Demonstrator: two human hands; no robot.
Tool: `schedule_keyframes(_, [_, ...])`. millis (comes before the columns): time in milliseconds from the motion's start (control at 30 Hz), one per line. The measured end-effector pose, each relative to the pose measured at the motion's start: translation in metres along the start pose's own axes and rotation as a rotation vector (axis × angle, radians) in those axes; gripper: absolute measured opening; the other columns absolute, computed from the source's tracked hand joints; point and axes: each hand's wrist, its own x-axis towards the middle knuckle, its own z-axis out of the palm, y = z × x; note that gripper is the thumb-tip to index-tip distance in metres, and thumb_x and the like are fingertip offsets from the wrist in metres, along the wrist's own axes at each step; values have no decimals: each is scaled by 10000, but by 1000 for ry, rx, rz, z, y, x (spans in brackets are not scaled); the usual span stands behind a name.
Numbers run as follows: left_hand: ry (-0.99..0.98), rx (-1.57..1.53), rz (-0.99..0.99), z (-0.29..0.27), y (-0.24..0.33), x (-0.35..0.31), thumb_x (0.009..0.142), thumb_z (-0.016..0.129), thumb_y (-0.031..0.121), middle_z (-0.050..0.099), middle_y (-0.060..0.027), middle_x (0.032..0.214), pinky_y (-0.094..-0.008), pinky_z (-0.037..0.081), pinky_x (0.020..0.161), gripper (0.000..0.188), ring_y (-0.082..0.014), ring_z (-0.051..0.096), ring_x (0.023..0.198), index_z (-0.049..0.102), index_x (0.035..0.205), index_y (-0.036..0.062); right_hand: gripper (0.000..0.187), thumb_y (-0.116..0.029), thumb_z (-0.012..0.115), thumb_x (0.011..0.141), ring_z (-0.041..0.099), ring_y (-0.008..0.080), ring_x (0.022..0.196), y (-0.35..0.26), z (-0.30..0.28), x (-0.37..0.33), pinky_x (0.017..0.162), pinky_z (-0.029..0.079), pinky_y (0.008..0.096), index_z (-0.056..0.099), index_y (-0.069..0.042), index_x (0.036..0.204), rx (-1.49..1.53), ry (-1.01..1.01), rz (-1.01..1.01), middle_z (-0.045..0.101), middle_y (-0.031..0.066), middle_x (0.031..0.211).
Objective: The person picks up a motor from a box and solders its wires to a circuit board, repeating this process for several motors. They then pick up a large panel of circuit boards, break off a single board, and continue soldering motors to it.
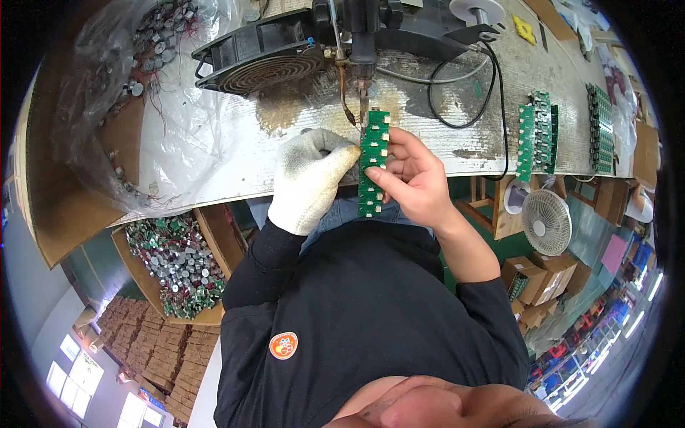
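My right hand [412, 175], bare, grips a long strip of green circuit boards [372, 192], thumb across its face and fingers along its right edge. The strip stands lengthwise, small white parts showing along its edges. My left hand [308, 175], in a white glove, is closed in a pinch at the strip's left edge. Whatever lies between its fingertips is hidden. Right above the strip's far end a soldering iron [363, 89] points down. Beside the iron a thin bent feed tube [344, 93] reaches toward the same spot.
A black fan [267, 60] stands behind my left hand. Small motors with red wires [158, 44] lie in a plastic bag at far left. A carton [214, 246] of wired parts sits below. More board strips [544, 132] and a black cable [492, 78] are on the right.
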Motion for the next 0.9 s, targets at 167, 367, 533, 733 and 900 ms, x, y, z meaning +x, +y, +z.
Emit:
schedule_keyframes(167, [4, -41, -22, 1, 3, -2, 869, 655, 123, 650, -59, 786, -228, 489, 626, 168, -94, 599, 699, 647, 877, -44, 493, 24, 622, 871, 625, 86, 707, 1, 0, -1, 526, 485, 204, 396, 35, 1309, 11, 12, 5, 616, 112, 1027])
schedule_keyframes(367, [74, -58, 39, 5, -6, -3, 904, 637, 169, 651, -68, 850, -236, 497, 660, 220, -101, 609, 746, 635, 947, -47, 496, 29, 625, 867, 638, 102, 713, -1, 1, -3, 534, 503, 212, 389, 36, 1304, 31, 6, 10, 608, 118, 1029])
schedule_keyframes(533, [86, -81, 45, 10, -6, -7, 920, 626, 194, 647, -78, 870, -247, 507, 670, 269, -114, 612, 752, 605, 1015, -58, 491, 31, 625, 867, 641, 107, 718, 0, 1, -3, 539, 507, 216, 389, 36, 1297, 30, -5, 2, 607, 119, 1032])
schedule_keyframes(733, [102, -80, 51, 11, -3, -7, 929, 616, 195, 646, -86, 885, -252, 510, 667, 276, -120, 610, 756, 594, 1037, -58, 492, 36, 622, 866, 639, 110, 717, 0, 1, -1, 545, 513, 219, 384, 38, 1297, 14, -15, 13, 607, 120, 1034])
schedule_keyframes(900, [104, -122, 64, 14, 1, -9, 928, 619, 186, 640, -80, 892, -250, 508, 670, 261, -116, 604, 774, 591, 1031, -52, 492, 35, 626, 863, 637, 109, 719, -1, 1, -2, 546, 513, 219, 385, 44, 1292, 26, -16, 9, 609, 121, 1027])
